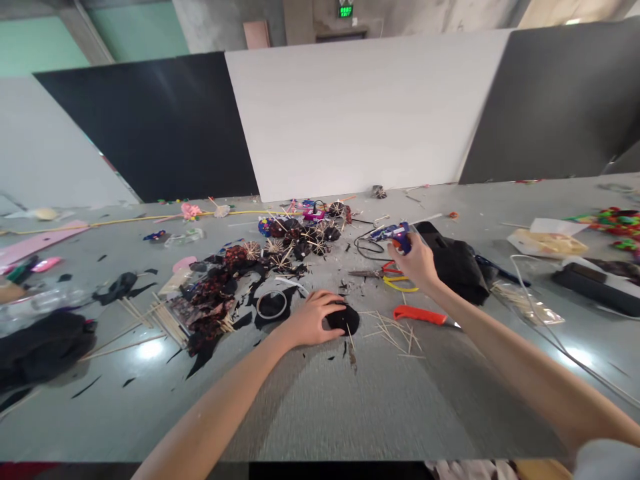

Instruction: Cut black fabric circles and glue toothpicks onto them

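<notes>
My left hand [323, 319] curls around a round black fabric-covered piece [350, 321] on the table, with a thin wooden stick [351, 337] showing at its near side. Farther off to the right, my right hand [415, 260] grips a blue glue gun [398, 235], whose nozzle points left. Red-and-yellow-handled scissors [400, 283] lie just below that hand. Loose thin sticks [395, 332] are scattered to the right of the black piece, beside an orange-handled cutter [419, 314]. A clear-white tape ring [271, 304] lies left of my left hand.
Several dark balls with radiating sticks [317, 239] cluster at the back centre. Dark patterned fabric [213, 300] and wooden sticks [167, 320] lie to the left. Black cloth [457, 263] is heaped beyond my right forearm. A yellow cord [135, 219] runs along the back, before upright panels [370, 120].
</notes>
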A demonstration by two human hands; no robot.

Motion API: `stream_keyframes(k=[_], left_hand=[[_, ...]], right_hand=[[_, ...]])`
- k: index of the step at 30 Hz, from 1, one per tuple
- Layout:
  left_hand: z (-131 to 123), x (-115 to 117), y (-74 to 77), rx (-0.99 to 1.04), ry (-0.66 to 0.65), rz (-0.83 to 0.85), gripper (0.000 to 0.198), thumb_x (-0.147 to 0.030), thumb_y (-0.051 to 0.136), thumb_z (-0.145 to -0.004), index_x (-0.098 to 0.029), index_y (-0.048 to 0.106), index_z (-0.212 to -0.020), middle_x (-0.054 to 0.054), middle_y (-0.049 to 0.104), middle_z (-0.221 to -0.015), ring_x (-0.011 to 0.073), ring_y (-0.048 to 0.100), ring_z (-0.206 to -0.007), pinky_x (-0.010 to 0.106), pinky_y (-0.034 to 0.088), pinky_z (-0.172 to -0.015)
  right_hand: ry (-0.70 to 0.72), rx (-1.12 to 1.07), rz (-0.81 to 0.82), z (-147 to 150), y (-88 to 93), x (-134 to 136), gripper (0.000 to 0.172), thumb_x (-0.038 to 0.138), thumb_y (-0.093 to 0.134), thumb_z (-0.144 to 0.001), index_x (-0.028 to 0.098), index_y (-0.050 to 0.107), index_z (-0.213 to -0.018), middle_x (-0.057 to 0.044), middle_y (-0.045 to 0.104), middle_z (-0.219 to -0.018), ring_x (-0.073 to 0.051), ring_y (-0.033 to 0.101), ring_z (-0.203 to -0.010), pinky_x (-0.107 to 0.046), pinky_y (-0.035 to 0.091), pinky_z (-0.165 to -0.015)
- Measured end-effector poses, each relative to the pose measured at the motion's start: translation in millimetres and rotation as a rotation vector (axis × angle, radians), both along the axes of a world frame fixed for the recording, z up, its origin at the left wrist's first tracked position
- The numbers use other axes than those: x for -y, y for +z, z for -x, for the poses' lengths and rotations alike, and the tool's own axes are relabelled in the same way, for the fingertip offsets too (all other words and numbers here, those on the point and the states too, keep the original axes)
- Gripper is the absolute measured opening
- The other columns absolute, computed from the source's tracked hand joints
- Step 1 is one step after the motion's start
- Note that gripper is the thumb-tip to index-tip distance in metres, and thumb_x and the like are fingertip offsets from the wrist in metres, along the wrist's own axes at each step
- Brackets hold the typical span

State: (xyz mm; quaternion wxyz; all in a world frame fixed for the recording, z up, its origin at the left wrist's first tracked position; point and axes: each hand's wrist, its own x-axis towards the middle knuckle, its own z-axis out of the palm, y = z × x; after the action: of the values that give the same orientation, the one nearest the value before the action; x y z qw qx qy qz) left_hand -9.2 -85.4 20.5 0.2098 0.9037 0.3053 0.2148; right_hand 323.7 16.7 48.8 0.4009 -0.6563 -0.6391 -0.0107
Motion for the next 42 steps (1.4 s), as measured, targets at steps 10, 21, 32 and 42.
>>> stream_keyframes(k=[10,21,32,42], left_hand=[[-0.5,0.1,2.0,0.001,0.013,-0.001,0.057,-0.047,0.076,-0.086,-0.025,0.065,-0.137,0.01,0.06,-0.144,0.031,0.044,-0.14,0.052,0.038,-0.119],[-7.5,27.8,12.2,-0.191,-0.179,-0.41,0.024,-0.029,0.048,-0.104,-0.019,0.069,-0.109,0.01,0.067,-0.09,0.0243,0.063,-0.091,0.04,0.049,-0.084],[-11.9,32.2,15.1,-0.29,-0.301,-0.49,0.014,-0.014,0.055,-0.101,-0.017,0.067,-0.109,0.004,0.063,-0.086,0.018,0.059,-0.081,0.032,0.04,-0.064],[-22.4,29.4,10.9,-0.23,-0.311,-0.474,0.02,-0.015,0.048,-0.106,-0.016,0.064,-0.094,0.003,0.06,-0.084,0.0171,0.054,-0.079,0.032,0.038,-0.071]], right_hand=[[0.181,0.118,0.089,17.3,-25.5,93.1,0.042,0.066,0.062,-0.088,0.026,0.049,-0.089,-0.003,0.064,-0.076,-0.022,0.062,-0.066,-0.032,0.044,-0.063],[0.291,0.16,0.031,24.0,-36.0,103.1,0.025,0.049,0.058,-0.095,0.026,0.049,-0.09,-0.006,0.066,-0.087,-0.025,0.065,-0.077,-0.035,0.05,-0.07],[0.319,0.156,0.048,25.4,-32.1,103.6,0.025,0.047,0.06,-0.095,0.024,0.05,-0.09,-0.004,0.065,-0.084,-0.022,0.061,-0.071,-0.033,0.045,-0.068],[0.336,0.14,0.111,27.8,-32.4,103.1,0.023,0.046,0.061,-0.093,0.024,0.055,-0.094,-0.005,0.068,-0.089,-0.022,0.064,-0.072,-0.033,0.046,-0.069]])
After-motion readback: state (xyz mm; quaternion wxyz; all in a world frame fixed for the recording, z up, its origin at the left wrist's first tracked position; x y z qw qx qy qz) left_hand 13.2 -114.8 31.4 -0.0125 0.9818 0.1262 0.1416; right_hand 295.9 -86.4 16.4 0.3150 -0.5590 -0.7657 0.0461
